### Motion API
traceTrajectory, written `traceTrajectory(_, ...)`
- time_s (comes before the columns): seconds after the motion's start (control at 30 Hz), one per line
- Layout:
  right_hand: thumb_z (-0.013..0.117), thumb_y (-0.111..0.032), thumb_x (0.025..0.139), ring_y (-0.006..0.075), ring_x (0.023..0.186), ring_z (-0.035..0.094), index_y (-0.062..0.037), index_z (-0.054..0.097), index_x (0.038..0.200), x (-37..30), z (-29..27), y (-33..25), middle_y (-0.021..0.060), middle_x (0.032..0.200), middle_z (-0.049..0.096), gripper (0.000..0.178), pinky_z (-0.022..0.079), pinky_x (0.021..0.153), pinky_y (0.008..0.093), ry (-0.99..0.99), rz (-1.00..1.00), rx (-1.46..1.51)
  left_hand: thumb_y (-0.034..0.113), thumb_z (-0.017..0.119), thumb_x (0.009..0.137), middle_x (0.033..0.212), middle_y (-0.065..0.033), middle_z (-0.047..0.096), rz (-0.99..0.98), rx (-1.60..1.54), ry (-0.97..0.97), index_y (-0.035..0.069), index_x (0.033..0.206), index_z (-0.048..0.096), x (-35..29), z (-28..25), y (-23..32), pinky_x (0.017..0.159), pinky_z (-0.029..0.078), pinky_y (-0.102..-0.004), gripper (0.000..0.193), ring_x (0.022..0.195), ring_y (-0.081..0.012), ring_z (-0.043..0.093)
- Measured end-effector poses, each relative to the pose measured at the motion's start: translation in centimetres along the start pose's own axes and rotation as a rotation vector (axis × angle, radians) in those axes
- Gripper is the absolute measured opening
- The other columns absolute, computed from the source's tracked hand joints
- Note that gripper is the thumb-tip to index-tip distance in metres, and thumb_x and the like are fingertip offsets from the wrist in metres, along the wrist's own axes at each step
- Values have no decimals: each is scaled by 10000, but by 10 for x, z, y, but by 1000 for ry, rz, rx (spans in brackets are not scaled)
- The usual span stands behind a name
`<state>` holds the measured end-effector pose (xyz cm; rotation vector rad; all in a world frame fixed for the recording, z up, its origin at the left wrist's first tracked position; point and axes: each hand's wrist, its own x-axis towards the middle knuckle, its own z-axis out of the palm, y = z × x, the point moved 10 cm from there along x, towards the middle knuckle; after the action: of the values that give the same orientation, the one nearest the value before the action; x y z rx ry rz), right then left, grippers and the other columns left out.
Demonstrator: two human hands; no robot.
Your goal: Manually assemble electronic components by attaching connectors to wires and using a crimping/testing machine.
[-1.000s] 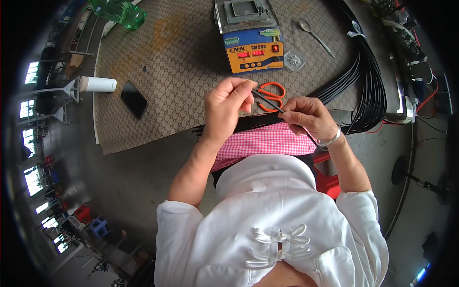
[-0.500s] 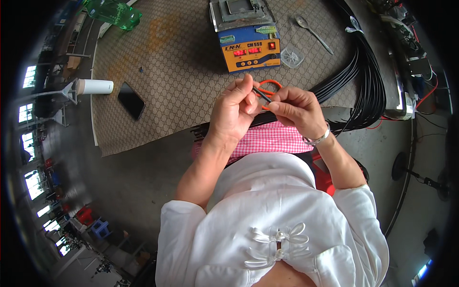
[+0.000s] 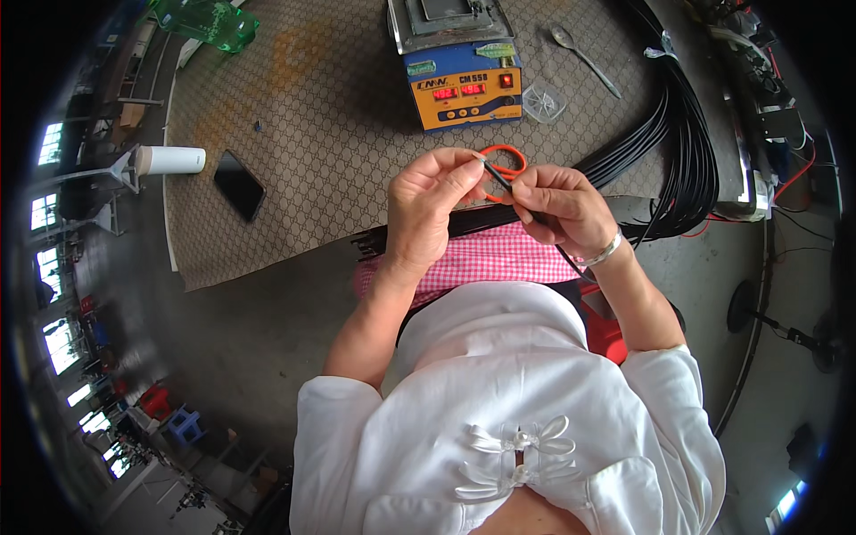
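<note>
My left hand (image 3: pixel 432 201) pinches the tip of a short black cable end (image 3: pixel 497 176) between thumb and fingertips. From the other side, my right hand (image 3: pixel 566 207) is closed on the same cable, and its black length hangs down past the wrist. Right behind the fingers, near the table edge, lie orange loops (image 3: pixel 506 150) that look like scissor handles, partly hidden by my hands. Dark cable ends lie along the edge below the hands. A large bundle of black cables (image 3: pixel 700 152) lies on the right, tied at its far part.
A blue and orange heating unit (image 3: pixel 468 94) with red digits and a metal top stands beyond my hands. Beside it are a clear plastic dish (image 3: pixel 544 104) and a spoon (image 3: pixel 584 61). Leftward lie a phone (image 3: pixel 239 185), white cup (image 3: pixel 171 160) and green bottle (image 3: pixel 209 22). Pink checked cloth (image 3: pixel 490 259) covers my lap.
My left fingers have shifted to pinch the cable's tip, which now lies closer to the right hand. The right hand has turned a little, and cable now shows below it.
</note>
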<state>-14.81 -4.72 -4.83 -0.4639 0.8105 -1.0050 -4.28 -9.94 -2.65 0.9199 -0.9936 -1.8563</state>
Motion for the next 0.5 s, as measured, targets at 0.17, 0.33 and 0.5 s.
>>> traceTrajectory(0.17,543,-153,854,70,407,396,37,580,841,0,3,7,50,648,525,194,281,352,177,-75,94,5,55,570,804,725,-49,587,52,79,-52,11,873,590,1,0,7,614,453,-213,85,638,-91,539)
traceTrajectory(0.33,538,-136,850,71,410,382,31,586,862,7,8,14,47,653,526,175,278,352,184,-131,77,203,105,547,823,662,-28,550,-67,-388,-62,32,830,589,2,14,-13,622,456,-250,84,624,-105,508)
traceTrajectory(0.5,541,-114,843,91,446,444,15,583,837,6,13,13,59,672,549,136,308,364,187,-175,67,215,159,555,834,650,-9,532,-181,-631,-278,48,803,587,0,32,-30,615,439,-249,119,611,-97,482)
